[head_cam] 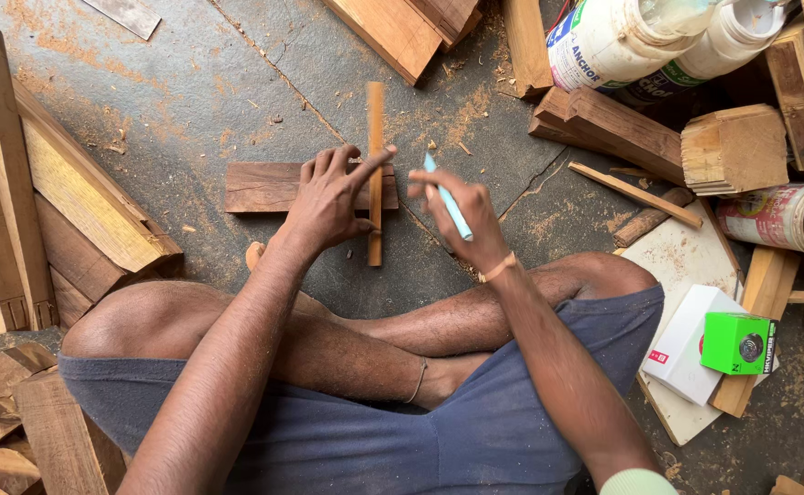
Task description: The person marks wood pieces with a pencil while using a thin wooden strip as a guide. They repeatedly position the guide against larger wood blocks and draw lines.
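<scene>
you sit cross-legged on the concrete floor (218,82), and the work lies just in front of your shins, near the middle of the floor patch between the timber stacks. your left hand (328,197) presses down on a thin wooden strip (375,119) that runs away from you, laid crosswise over a dark flat board (264,187). the fingers are spread, the forefinger stretched along the strip's side and the thumb braced lower down — an open, flat hold rather than a pinch. your right hand (461,215) hovers just beside the strip, its grip pressed together around a pale blue pencil (448,206), the tip pointing toward the strip's upper half but not clearly touching it.

the strip looks light, stiff and slender, so i judge it will slide or pivot easily on the board's smooth face; holding it where it crosses the board, as you do, seems the steadiest place. it is probably thin enough to snap if levered at its free far end. the board looks heavier and sits flat, unlikely to shift.

toward the floor's right edge lie white plastic jars (622,41), a small green box (739,343) on a white box (695,344), and loose offcuts; planks (81,197) lean along the left edge, with sawdust scattered about.
</scene>
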